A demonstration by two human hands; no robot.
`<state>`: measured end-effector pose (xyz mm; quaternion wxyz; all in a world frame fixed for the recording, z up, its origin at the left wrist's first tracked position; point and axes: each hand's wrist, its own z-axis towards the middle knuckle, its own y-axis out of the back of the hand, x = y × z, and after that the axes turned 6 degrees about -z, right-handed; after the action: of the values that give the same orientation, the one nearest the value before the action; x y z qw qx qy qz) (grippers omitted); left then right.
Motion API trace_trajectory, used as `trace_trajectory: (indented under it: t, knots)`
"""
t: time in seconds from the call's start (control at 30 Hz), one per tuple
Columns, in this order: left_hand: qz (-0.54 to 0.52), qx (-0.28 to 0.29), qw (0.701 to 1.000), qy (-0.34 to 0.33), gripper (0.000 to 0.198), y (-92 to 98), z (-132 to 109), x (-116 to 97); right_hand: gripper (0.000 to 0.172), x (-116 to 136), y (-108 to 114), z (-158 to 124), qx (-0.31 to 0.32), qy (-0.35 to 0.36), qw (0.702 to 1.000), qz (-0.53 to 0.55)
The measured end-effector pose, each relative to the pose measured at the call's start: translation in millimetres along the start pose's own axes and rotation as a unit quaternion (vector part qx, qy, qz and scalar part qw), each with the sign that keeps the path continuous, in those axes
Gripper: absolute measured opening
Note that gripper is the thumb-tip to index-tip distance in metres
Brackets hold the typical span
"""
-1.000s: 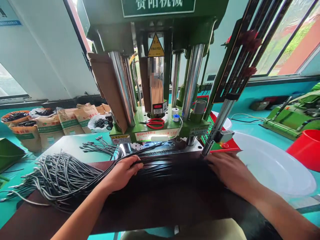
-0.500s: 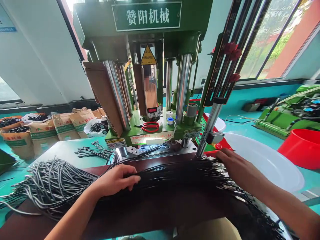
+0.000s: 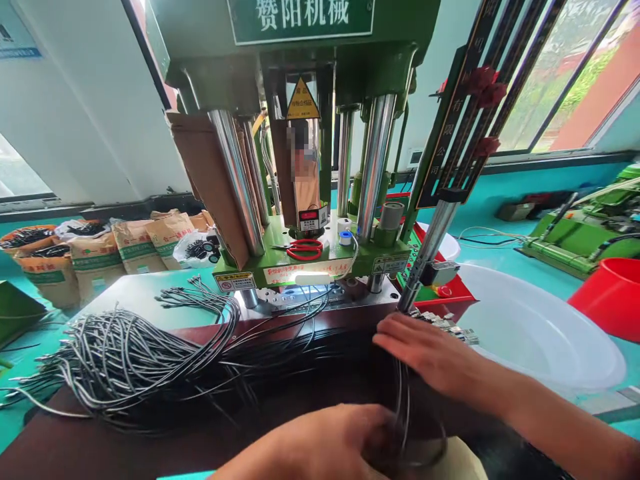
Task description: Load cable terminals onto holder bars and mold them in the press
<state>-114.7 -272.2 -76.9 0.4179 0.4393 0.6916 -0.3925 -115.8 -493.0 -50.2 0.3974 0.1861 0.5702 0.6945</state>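
Observation:
A long bundle of black cables [image 3: 300, 350] lies across the dark brown table in front of the press. My left hand [image 3: 345, 433], low and near my lap, has its fingers curled around several looped black cables [image 3: 403, 400]; motion blurs the fingertips. Stretched flat over the right part of the bundle is my right hand [image 3: 425, 347], its thumb side hidden. The looped cables run down from beneath it toward my left hand. Silvery cable ends [image 3: 463, 332] show just past my right wrist. A big fan of cables [image 3: 125, 367] rests at the table's left.
The green press [image 3: 320, 263] stands straight ahead, with red-handled scissors [image 3: 304, 249] on its ledge. A white tub [image 3: 545, 320] and red bucket [image 3: 610, 300] are at right. Paper sacks [image 3: 95, 263] line the wall at left. A smaller cable bunch [image 3: 193, 300] lies beside the press.
My left hand has left the bundle's middle and moved right and down toward me, bringing looped cables. My right hand has moved left onto the bundle. The view has shifted slightly.

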Motion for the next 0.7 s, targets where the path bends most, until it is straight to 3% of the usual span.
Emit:
trace_trajectory:
  t: [0.1, 0.2, 0.3, 0.37, 0.53, 0.63, 0.7]
  knots:
    - [0.186, -0.098, 0.977, 0.043, 0.044, 6.5, -21, 16, 0.043, -17, -2, -9, 0.007, -0.042, 0.999, -0.015]
    - [0.204, -0.128, 0.968, 0.067, 0.055, 11.1, -34, 28, 0.037, -16, -2, -12, 0.017, -0.048, 0.999, -0.015]
    - [0.045, -0.101, 0.993, 0.043, 0.06, 8.5, -30, 20, 0.034, 0, 1, -3, 0.025, -0.04, 0.999, 0.01]
    - [-0.073, -0.095, 0.993, 0.015, 0.055, 1.3, -19, 7, 0.031, 14, 3, 7, 0.031, -0.025, 0.998, 0.039]
    - [-0.336, -0.105, 0.934, -0.054, 0.029, -17.6, 16, -10, 0.026, 29, 5, 18, 0.071, -0.05, 0.988, 0.131]
    - [-0.382, -0.136, 0.911, -0.07, 0.027, -18.1, 22, -1, 0.047, 17, 7, 8, 0.07, -0.113, 0.949, 0.286]
    - [-0.396, -0.167, 0.9, -0.07, 0.026, -16.1, 22, 5, 0.054, 9, 8, 2, 0.028, -0.179, 0.89, 0.417]
